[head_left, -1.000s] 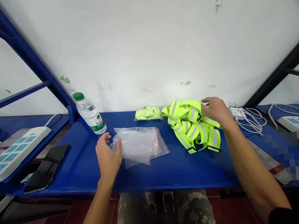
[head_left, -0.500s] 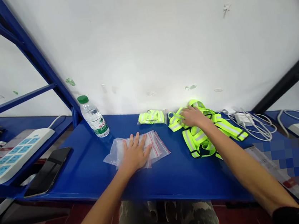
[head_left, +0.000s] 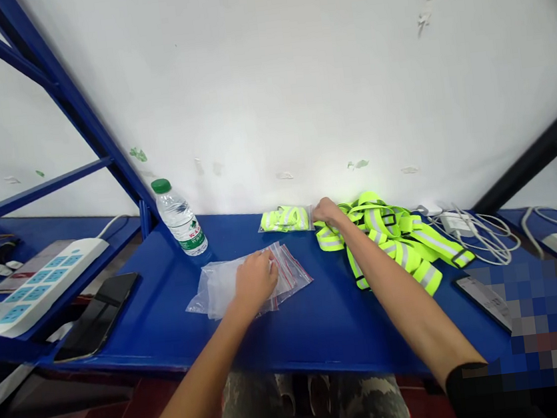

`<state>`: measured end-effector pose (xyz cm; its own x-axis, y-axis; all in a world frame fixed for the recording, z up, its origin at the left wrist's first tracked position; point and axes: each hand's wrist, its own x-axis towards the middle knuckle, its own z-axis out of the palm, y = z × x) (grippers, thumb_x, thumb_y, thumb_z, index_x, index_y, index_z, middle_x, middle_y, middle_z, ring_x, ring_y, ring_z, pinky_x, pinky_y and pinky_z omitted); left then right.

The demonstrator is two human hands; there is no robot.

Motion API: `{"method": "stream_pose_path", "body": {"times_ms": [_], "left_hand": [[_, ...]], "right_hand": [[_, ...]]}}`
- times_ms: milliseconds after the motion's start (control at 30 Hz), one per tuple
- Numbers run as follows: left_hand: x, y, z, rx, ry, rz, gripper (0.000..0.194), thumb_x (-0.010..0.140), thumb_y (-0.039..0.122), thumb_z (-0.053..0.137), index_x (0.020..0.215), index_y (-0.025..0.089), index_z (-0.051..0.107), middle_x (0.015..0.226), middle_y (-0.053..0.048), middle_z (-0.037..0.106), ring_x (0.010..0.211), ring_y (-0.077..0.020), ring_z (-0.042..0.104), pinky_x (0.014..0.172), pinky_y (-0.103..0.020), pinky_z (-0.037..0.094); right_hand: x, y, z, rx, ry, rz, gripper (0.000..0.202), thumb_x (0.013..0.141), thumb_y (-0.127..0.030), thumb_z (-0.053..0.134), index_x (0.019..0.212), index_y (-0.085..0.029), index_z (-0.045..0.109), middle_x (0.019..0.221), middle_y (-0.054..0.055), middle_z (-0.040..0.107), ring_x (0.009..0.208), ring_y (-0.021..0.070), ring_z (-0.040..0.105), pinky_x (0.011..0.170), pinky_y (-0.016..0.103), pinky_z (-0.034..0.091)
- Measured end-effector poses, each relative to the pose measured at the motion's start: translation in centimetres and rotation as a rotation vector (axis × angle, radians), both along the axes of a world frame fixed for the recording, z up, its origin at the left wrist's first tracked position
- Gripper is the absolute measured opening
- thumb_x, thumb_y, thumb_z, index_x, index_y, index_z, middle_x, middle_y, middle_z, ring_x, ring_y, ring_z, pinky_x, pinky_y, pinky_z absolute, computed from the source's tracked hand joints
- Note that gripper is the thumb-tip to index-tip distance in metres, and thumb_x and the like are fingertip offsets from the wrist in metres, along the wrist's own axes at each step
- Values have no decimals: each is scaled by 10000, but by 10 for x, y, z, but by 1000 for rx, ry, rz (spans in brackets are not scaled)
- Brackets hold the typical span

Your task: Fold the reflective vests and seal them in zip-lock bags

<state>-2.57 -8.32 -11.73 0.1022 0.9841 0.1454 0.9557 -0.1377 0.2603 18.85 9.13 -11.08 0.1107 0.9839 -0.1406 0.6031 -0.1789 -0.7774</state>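
My left hand (head_left: 256, 277) rests on a fanned stack of clear zip-lock bags (head_left: 221, 284) with red seal lines, its fingers curled at the sealed edges. At the back of the table, my right hand (head_left: 326, 211) is closed, with its fingertips hidden. It is between a packed clear bag of folded yellow-green reflective straps (head_left: 284, 219) and a loose heap of the same straps (head_left: 386, 230) with black buckles. Whether it grips the bag's edge or a strap is not visible.
A water bottle (head_left: 180, 220) with a green cap stands at the back left. A dark phone (head_left: 97, 317) and a white power strip (head_left: 40, 283) lie further left. White cables with a charger (head_left: 461, 223) and another phone (head_left: 484, 299) are on the right.
My left hand has gone from lying flat with spread fingers to curled on the bags. My right hand has moved left from the strap heap towards the packed bag, and the heap's shape has shifted.
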Motion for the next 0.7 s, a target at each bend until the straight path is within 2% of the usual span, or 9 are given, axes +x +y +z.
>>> {"method": "stream_pose_path", "body": {"times_ms": [133, 300, 400, 533, 600, 700], "left_hand": [[16, 15, 14, 220, -156, -46, 207, 916, 206, 449, 978, 181, 644, 975, -81, 692, 946, -229, 626, 853, -340, 459], [54, 57, 41, 369, -206, -165, 195, 920, 218, 459, 991, 162, 632, 975, -104, 690, 966, -237, 609, 859, -350, 445], [61, 83, 48, 198, -331, -195, 160, 885, 292, 552, 932, 156, 621, 860, -83, 689, 824, -208, 627, 744, -316, 454], [50, 100, 45, -69, -531, -223, 280, 765, 418, 708, 783, 173, 573, 624, 0, 616, 570, -150, 584, 558, -256, 401], [42, 100, 43, -172, -661, -301, 321, 799, 463, 668, 746, 170, 548, 595, 10, 592, 504, -122, 563, 509, -234, 380], [33, 99, 42, -294, -771, -499, 404, 841, 557, 592, 753, 167, 534, 615, 13, 576, 490, -101, 558, 483, -217, 386]], "right_hand": [[2, -4, 11, 14, 181, -23, 218, 509, -111, 779, 616, -127, 590, 361, -77, 380, 401, 94, 391, 399, 238, 292], [0, -15, 37, 42, 409, 69, 223, 532, -161, 759, 729, -121, 662, 536, -22, 576, 523, 98, 504, 473, 221, 395], [-2, -25, 43, 43, 479, 145, 251, 498, -157, 788, 727, -126, 690, 581, -5, 626, 569, 109, 546, 509, 220, 414], [-6, -34, 43, 70, 547, 249, 294, 457, -112, 817, 734, -113, 719, 591, 16, 666, 599, 127, 584, 564, 233, 443], [-7, -37, 41, 82, 590, 289, 266, 476, -98, 810, 726, -111, 720, 613, 35, 689, 608, 135, 605, 585, 241, 458], [-7, -40, 36, 82, 657, 302, 228, 506, -82, 787, 715, -120, 707, 631, 40, 703, 619, 135, 627, 620, 243, 480]]}}
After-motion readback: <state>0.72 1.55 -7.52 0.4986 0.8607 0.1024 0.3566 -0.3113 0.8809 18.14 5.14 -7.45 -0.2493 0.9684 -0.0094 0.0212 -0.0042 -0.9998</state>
